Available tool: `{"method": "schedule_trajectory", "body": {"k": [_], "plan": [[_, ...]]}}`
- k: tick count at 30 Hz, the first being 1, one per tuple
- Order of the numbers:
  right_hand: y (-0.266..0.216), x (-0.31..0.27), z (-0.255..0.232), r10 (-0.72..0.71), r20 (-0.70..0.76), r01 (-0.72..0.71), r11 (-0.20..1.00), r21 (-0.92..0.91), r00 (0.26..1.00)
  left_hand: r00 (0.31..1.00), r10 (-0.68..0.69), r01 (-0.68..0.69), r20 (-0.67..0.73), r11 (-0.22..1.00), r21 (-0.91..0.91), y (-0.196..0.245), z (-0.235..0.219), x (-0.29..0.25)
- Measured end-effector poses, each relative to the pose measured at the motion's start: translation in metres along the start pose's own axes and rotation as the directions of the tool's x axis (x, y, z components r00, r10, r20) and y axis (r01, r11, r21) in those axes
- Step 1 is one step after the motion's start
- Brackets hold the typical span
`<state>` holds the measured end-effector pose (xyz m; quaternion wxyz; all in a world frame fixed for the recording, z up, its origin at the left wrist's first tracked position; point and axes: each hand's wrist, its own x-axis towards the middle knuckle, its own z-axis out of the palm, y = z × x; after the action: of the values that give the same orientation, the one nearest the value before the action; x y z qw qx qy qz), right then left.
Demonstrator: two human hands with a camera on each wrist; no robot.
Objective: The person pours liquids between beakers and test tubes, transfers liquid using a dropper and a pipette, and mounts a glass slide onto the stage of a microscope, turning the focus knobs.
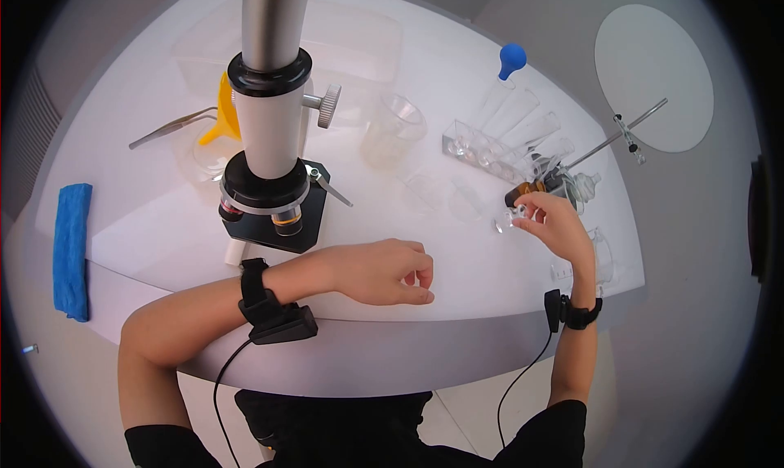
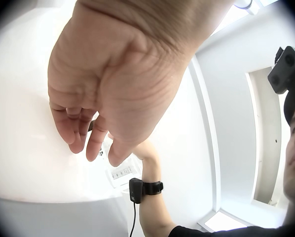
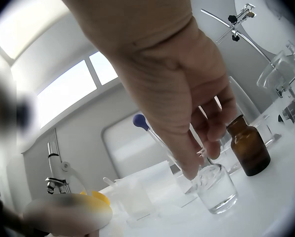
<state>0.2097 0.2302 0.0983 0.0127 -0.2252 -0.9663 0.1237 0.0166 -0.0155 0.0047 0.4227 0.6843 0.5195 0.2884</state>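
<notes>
My right hand (image 1: pixel 558 227) pinches the top of a small clear glass jar (image 3: pixel 217 190) between thumb and fingertips; the jar is close over the white table. Right beside it stands a brown glass bottle (image 3: pixel 249 148), partly behind the fingers in the head view. My left hand (image 1: pixel 380 272) hangs loosely curled above the table's front part, holding nothing. From below, the left wrist view shows the palm of this left hand (image 2: pixel 113 84) with its fingers bent downward.
A microscope (image 1: pixel 273 133) stands left of centre. Behind it lie tweezers (image 1: pixel 175 127) and a yellow funnel (image 1: pixel 222 113). A plastic beaker (image 1: pixel 394 129), a tube rack (image 1: pixel 482 153) and a metal stand (image 1: pixel 629 125) sit farther back. A blue cloth (image 1: pixel 72 251) lies at left.
</notes>
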Motion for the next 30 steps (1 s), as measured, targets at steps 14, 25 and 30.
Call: {"method": "schedule_trajectory", "body": {"k": [14, 25, 30], "plan": [[0.002, 0.028, -0.026, 0.118, -0.336, -0.122, 0.992, 0.009, 0.935, 0.999, -0.035, 0.035, 0.033, 0.999, -0.023, 0.008, -0.005, -0.001], [0.037, 0.029, -0.060, 0.187, -0.569, -0.226, 0.974, 0.003, 0.801, 0.990, -0.117, 0.123, 0.080, 0.991, -0.061, 0.023, -0.011, 0.003], [0.042, 0.029, -0.048, 0.328, -0.489, -0.410, 0.909, -0.068, 0.808, 0.983, -0.150, 0.159, 0.105, 0.984, -0.081, 0.026, -0.006, 0.005]]}}
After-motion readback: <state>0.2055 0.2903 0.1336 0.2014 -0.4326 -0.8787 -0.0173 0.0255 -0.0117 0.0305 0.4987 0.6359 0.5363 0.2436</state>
